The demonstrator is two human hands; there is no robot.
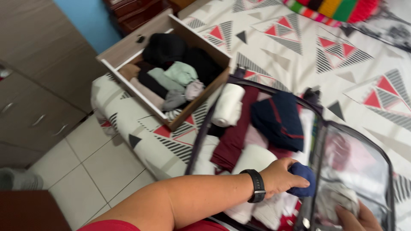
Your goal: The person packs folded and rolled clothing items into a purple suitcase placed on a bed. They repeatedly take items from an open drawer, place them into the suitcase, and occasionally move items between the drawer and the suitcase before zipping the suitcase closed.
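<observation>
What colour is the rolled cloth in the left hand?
Dark blue. The head view shows the left hand gripping the rolled cloth over the suitcase.

Labels, signs, screens: none in view.
Clear pouch (355, 171): the one package-like thing; transparent plastic, roughly rectangular, dark piping round the rim, standing open just right of the left fingers (299, 182) and directly above the right fingers (346, 214).
Contents of pouch: pale and pinkish shapes blurred behind the plastic, too smeared to tell apart.
Contact: right fingers touching the pouch's lower edge; left fingers at its left rim, wrapped round a dark blue roll (304, 177).
Print on pouch: none discernible.
</observation>
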